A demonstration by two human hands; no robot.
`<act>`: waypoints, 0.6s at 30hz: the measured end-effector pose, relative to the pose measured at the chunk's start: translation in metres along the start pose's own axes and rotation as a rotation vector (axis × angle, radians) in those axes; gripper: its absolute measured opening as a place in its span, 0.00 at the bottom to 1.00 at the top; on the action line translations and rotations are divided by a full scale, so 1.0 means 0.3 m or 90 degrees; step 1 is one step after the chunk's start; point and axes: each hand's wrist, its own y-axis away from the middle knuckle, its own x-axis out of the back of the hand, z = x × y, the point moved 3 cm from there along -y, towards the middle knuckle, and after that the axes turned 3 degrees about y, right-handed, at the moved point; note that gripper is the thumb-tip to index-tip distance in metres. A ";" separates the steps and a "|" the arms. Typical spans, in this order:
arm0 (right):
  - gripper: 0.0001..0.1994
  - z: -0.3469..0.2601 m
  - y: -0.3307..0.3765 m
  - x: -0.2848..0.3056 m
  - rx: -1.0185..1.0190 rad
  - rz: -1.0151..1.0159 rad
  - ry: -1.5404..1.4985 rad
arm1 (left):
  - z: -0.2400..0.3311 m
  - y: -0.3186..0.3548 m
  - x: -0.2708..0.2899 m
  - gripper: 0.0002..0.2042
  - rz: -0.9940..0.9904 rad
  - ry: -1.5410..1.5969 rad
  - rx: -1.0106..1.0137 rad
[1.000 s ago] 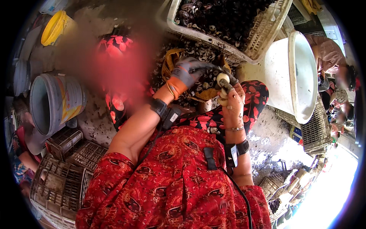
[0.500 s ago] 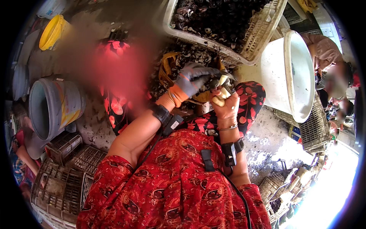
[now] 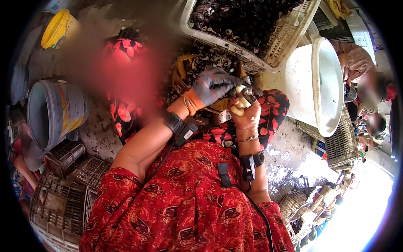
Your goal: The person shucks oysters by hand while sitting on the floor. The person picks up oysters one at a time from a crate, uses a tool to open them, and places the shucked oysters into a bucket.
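Below the shell-filled basket (image 3: 289,38), gloved left hand (image 3: 214,84) and right hand (image 3: 245,115) pinch a shell (image 3: 245,93).

Wet grey concrete floor (image 3: 294,155) strewn with shell bits. Stacked plastic crates (image 3: 63,197) at the left (dark, grimy), a grey bucket (image 3: 54,113), a white tub (image 3: 319,84). Hard sunlight glares at lower right.

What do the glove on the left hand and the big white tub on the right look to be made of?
Glove: seemingly knit fabric with a matte grey rubbery coating and an orange cuff; it creases softly. White tub: probably moulded plastic, with smooth, slightly glossy walls and a rolled rim.
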 end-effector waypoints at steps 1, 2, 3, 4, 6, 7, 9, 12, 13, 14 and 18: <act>0.11 0.006 -0.003 0.001 -0.036 -0.024 -0.018 | -0.036 0.020 -0.001 0.10 0.076 0.066 0.092; 0.11 0.005 -0.004 0.018 -0.013 0.035 0.024 | -0.061 0.028 0.005 0.09 0.098 0.201 0.210; 0.11 -0.005 0.000 0.024 -0.013 0.035 0.029 | -0.084 0.039 0.008 0.09 0.119 0.337 0.328; 0.11 -0.020 0.006 0.022 -0.015 -0.013 0.099 | -0.088 0.041 0.006 0.10 0.103 0.304 0.333; 0.11 -0.017 0.024 -0.004 0.077 0.036 0.251 | -0.035 0.011 0.016 0.10 0.039 0.160 0.170; 0.11 -0.019 0.019 0.000 0.075 0.035 0.251 | -0.002 0.003 0.008 0.10 -0.028 0.016 0.007; 0.10 -0.026 0.016 -0.009 0.118 0.013 0.390 | -0.024 0.024 0.002 0.10 -0.018 -0.004 0.020; 0.10 -0.020 0.020 0.006 0.084 0.021 0.227 | -0.051 0.015 0.012 0.10 0.056 0.223 0.214; 0.10 -0.016 0.014 0.011 0.067 0.031 0.118 | -0.015 0.015 0.003 0.10 0.041 0.139 0.181; 0.11 0.005 0.025 -0.022 0.038 0.101 0.047 | 0.002 0.009 -0.004 0.09 0.008 0.072 0.111; 0.12 0.016 -0.003 0.012 -0.036 -0.030 -0.033 | -0.066 0.026 -0.009 0.10 0.039 0.228 0.178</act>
